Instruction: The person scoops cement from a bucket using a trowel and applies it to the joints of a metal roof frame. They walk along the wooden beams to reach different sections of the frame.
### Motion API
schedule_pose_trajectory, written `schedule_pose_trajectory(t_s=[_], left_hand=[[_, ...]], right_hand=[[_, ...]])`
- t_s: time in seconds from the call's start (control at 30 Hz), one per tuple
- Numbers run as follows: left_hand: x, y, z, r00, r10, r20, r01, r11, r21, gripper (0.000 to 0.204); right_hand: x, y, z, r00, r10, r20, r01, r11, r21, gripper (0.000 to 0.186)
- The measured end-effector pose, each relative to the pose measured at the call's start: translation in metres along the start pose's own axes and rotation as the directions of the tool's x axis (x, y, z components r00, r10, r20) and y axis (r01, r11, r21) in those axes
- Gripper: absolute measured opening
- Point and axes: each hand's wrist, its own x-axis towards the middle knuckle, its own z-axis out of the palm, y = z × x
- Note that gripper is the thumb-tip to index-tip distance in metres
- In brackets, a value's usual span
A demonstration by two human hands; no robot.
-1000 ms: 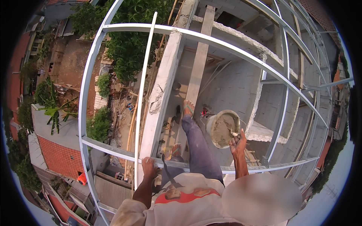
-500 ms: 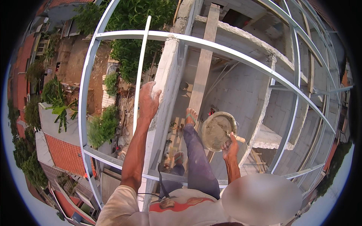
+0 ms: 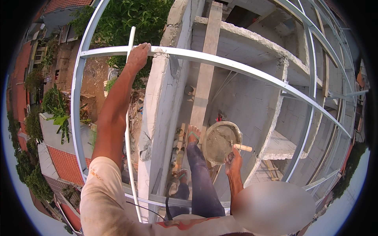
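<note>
- We see a round bucket just right of the frame's centre, its mouth facing us, with wet grey mortar inside.
- A tool's wooden handle juts over the bucket's right rim; we cannot make out its other end.
- Our right hand is closed on the bucket's lower-right rim, just below the handle; we cannot tell whether it pinches the handle too.
- Our left hand, at the upper left, has its fingers curled over the pale metal beam, where the white pipe passes.
- A small round container stands farther down, near the long plank; we cannot tell its contents.
- Half a second ago our left hand was over the rough wall with fingers spread; now it is higher in the frame, on the beam.
- The bucket shows slightly lower and farther left than before, and our right hand remains at its rim.
</note>
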Motion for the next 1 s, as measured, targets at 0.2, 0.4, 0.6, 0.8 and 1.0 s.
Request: schedule_pose_trajectory(t_s=[0.2, 0.4, 0.6, 0.8, 1.0], left_hand=[[0.029, -0.004, -0.009, 0.987, -0.008, 0.158, 0.013, 0.999, -0.034, 0.019], [0.031, -0.014, -0.012, 0.97, 0.011, 0.243, 0.017, 0.994, -0.11, 0.032], [0.026, -0.01, -0.005, 0.988, -0.06, 0.141, 0.089, 0.974, -0.208, 0.03], [0.024, -0.014, -0.01, 0.973, -0.098, 0.211, 0.162, 0.937, -0.31, 0.032], [0.024, -0.008, -0.016, 0.993, -0.023, 0.12, 0.047, 0.979, -0.198, 0.029]], right_hand=[[0.072, -0.045, 0.048, 0.998, -0.033, -0.061, 0.035, 0.999, 0.03, 0.045], [0.159, -0.091, 0.077, 0.991, -0.129, 0.027, 0.124, 0.983, 0.133, 0.071], [0.234, -0.15, 0.117, 0.96, -0.278, -0.03, 0.276, 0.925, 0.262, 0.107], [0.275, -0.209, 0.154, 0.933, -0.357, -0.044, 0.356, 0.899, 0.255, 0.114], [0.295, -0.226, 0.163, 0.949, -0.316, -0.019, 0.307, 0.904, 0.298, 0.089]])
